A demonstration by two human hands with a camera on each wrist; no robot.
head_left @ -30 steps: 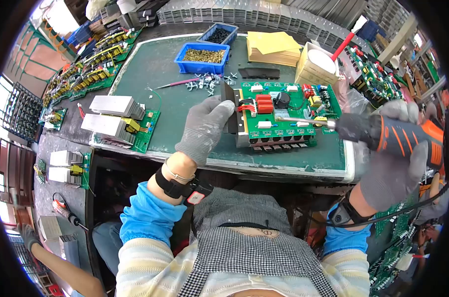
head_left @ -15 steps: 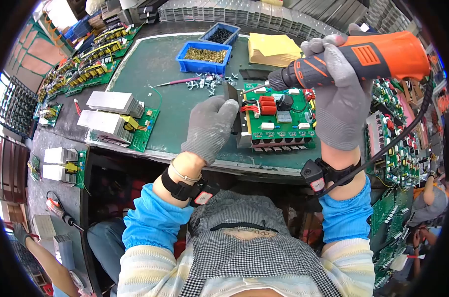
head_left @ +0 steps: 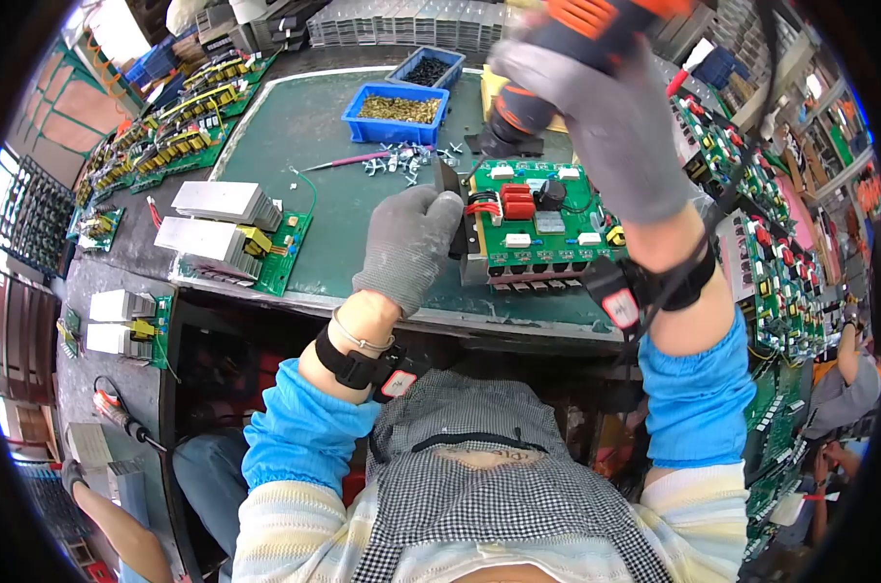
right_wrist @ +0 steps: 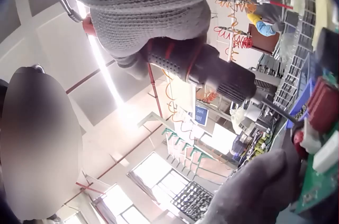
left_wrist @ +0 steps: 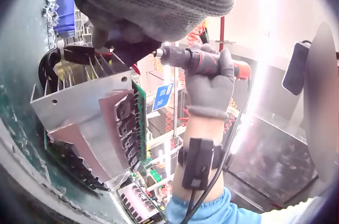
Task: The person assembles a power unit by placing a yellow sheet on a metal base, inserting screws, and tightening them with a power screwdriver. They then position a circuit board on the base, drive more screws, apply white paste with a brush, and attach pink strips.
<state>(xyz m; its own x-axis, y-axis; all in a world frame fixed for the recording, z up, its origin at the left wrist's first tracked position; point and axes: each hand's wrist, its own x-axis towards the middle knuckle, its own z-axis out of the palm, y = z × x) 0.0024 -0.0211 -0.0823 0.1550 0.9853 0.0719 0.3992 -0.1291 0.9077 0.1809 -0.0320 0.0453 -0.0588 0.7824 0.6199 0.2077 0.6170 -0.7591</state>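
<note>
My gloved left hand [head_left: 408,243] holds an upright black plate [head_left: 447,179] against the left end of a green circuit board [head_left: 574,212], its thumb at the plate's edge. The board carries red, white and black components and sits on a metal heat sink [left_wrist: 79,104]. Raised over the board's far side, my gloved right hand [head_left: 620,136] grips an orange and black power screwdriver [head_left: 596,37]. The driver's bit [right_wrist: 278,111] slants down to the plate's top end, beside the red parts. In the left wrist view, the left glove hides much of the plate.
Loose silver screws [head_left: 411,163] and a purple-handled tool [head_left: 348,160] lie beyond the left hand. Blue bins [head_left: 394,129] stand behind them. Another board with heat sinks [head_left: 217,243] sits at left. The driver's cable [head_left: 727,194] hangs past the right arm.
The power screwdriver has swung from the right, up and over the board, and its bit now points steeply down at the plate's far end. The left hand stays on the plate.
</note>
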